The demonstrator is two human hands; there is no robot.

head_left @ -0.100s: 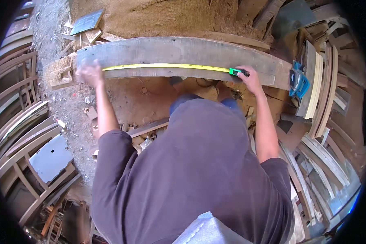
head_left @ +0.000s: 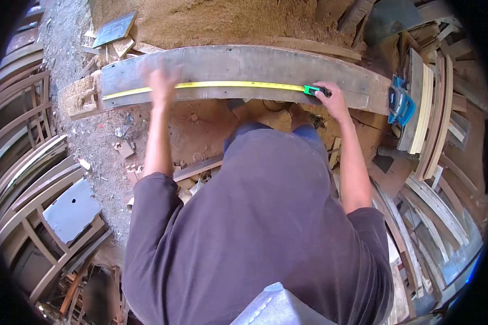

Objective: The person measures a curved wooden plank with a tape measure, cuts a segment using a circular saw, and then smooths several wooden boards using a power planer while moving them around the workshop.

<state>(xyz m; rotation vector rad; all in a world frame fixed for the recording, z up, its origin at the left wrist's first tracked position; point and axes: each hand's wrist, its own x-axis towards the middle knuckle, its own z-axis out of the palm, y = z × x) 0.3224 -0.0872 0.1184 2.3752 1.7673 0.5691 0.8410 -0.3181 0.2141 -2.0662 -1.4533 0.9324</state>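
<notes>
A yellow tape measure blade (head_left: 228,84) is stretched out along a long, slightly curved wooden board (head_left: 211,62) in front of me. My right hand (head_left: 333,100) grips the green and black tape measure case (head_left: 312,90) at the blade's right end, by the board's near edge. The blade's free tip lies near the board's left end. Smeared by motion, my left hand (head_left: 161,85) is over the blade some way in from that tip. Whether it touches the tape or the board I cannot tell.
A blue power tool (head_left: 400,103), like a hand planer, sits at the board's right end. Beyond it stand upright planks (head_left: 423,111). Curved wooden pieces (head_left: 21,179) are stacked at the left. A sawdust heap (head_left: 211,24) lies behind the board, and offcuts litter the ground.
My left hand has moved right from near the board's left end, uncovering the tip of the tape blade. My right hand still holds the case in nearly the same place.
</notes>
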